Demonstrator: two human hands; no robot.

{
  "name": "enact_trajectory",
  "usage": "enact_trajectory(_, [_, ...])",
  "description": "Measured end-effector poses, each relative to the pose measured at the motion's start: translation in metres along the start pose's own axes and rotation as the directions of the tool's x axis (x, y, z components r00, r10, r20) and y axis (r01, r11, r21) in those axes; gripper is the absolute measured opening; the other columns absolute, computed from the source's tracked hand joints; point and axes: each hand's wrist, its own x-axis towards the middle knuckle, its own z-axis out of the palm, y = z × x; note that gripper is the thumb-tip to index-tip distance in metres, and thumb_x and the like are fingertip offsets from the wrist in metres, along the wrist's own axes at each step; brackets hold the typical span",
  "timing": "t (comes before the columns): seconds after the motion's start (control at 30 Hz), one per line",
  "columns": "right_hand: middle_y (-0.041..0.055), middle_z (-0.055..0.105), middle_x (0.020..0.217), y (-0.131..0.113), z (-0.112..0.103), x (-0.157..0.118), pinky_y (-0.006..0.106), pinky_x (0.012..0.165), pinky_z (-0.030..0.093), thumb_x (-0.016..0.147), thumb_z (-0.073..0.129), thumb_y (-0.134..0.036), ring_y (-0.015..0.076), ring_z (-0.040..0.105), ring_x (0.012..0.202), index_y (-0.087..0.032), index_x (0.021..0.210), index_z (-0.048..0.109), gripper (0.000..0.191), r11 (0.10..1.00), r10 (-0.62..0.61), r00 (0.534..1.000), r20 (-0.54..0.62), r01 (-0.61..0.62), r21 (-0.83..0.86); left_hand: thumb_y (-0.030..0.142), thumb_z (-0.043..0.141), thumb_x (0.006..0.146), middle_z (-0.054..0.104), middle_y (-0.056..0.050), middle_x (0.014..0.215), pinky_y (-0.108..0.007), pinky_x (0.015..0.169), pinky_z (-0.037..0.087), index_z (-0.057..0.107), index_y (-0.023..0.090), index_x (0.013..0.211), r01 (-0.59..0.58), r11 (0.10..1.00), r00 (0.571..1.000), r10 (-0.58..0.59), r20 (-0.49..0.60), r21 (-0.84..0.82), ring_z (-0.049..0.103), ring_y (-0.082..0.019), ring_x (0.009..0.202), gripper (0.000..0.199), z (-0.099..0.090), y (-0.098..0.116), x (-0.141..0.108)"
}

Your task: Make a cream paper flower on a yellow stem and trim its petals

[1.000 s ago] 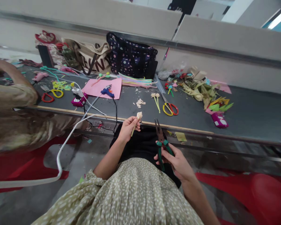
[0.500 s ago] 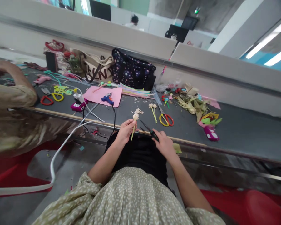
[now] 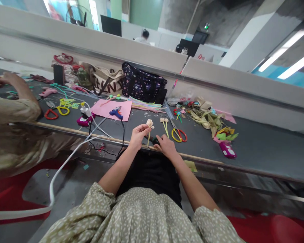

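My left hand [image 3: 140, 135] pinches a small handmade flower with a cream head [image 3: 149, 123] and a pale green stem [image 3: 149, 138], held upright above the table's front edge. My right hand [image 3: 166, 145] is closed around dark-handled snips [image 3: 155, 140]. Their narrow blades point left toward the flower's stem, partly hidden by my left fingers; I cannot tell whether they touch the stem. Just right of my hands, two similar cream flowers [image 3: 164, 120] lie on the table, beside scissors [image 3: 179, 135] with one yellow and one red handle.
A blue glue gun [image 3: 116, 113] rests on pink sheet [image 3: 98, 108]. Left are a power strip [image 3: 85, 119], a white cable [image 3: 63, 165] and a co-worker's arm [image 3: 21, 89]. Bags [image 3: 143, 82] stand behind. Dried husks [image 3: 209, 119] and a purple packet [image 3: 227, 150] lie right.
My left hand has raised the flower slightly and moved it right. My right hand has moved left, bringing the snips close to the stem. The camera view has tilted up slightly.
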Motion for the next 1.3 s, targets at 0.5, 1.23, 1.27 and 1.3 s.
enact_trajectory(0.5, [0.0191, 0.057, 0.118, -0.001, 0.016, 0.010, 0.044, 0.099, 0.043, 0.095, 0.058, -0.049, 0.0306, 0.050, 0.110, -0.010, 0.141, 0.053, 0.061, 0.971, -0.147, 0.982, -0.118, 0.166, 0.171, 0.034, 0.087, 0.065, 0.069, 0.001, 0.074, -0.022, 0.068, 0.046, 0.073, 0.018, 0.077, -0.203, 0.977, 0.974, 0.195, 0.116, 0.063, 0.059, -0.010, 0.068, 0.024, 0.009, 0.013, 0.014])
enact_trajectory(1.23, [0.0016, 0.064, 0.070, 0.051, -0.005, 0.057, 0.025, 0.064, 0.041, 0.085, 0.056, -0.036, 0.0156, 0.055, 0.065, -0.018, 0.076, 0.068, 0.023, 0.623, 0.415, 0.897, -0.156, -0.155, 0.767, 0.038, 0.084, 0.062, 0.068, -0.003, 0.080, -0.023, 0.058, 0.048, 0.071, 0.016, 0.091, 0.100, 0.954, 0.972, -0.155, 0.176, 0.284, 0.059, -0.012, 0.066, 0.039, 0.032, -0.028, 0.083])
enact_trajectory(1.27, [0.0009, 0.062, 0.065, 0.062, -0.004, 0.059, 0.026, 0.062, 0.039, 0.084, 0.056, -0.034, 0.0157, 0.054, 0.062, -0.018, 0.073, 0.067, 0.022, 0.618, 0.450, 0.885, -0.123, -0.209, 0.758, 0.038, 0.082, 0.064, 0.067, -0.003, 0.078, -0.022, 0.056, 0.046, 0.071, 0.016, 0.092, 0.102, 0.934, 0.968, -0.173, 0.183, 0.343, 0.058, -0.012, 0.065, 0.038, 0.032, -0.031, 0.090])
enact_trajectory(1.3, [0.0004, 0.061, 0.062, 0.072, -0.003, 0.061, 0.026, 0.060, 0.037, 0.082, 0.056, -0.031, 0.0158, 0.053, 0.060, -0.019, 0.069, 0.066, 0.021, 0.614, 0.483, 0.871, -0.090, -0.263, 0.745, 0.039, 0.080, 0.066, 0.065, -0.002, 0.073, -0.022, 0.053, 0.043, 0.071, 0.015, 0.089, 0.103, 0.904, 0.960, -0.199, 0.197, 0.414, 0.056, -0.012, 0.062, 0.034, 0.033, -0.035, 0.097])
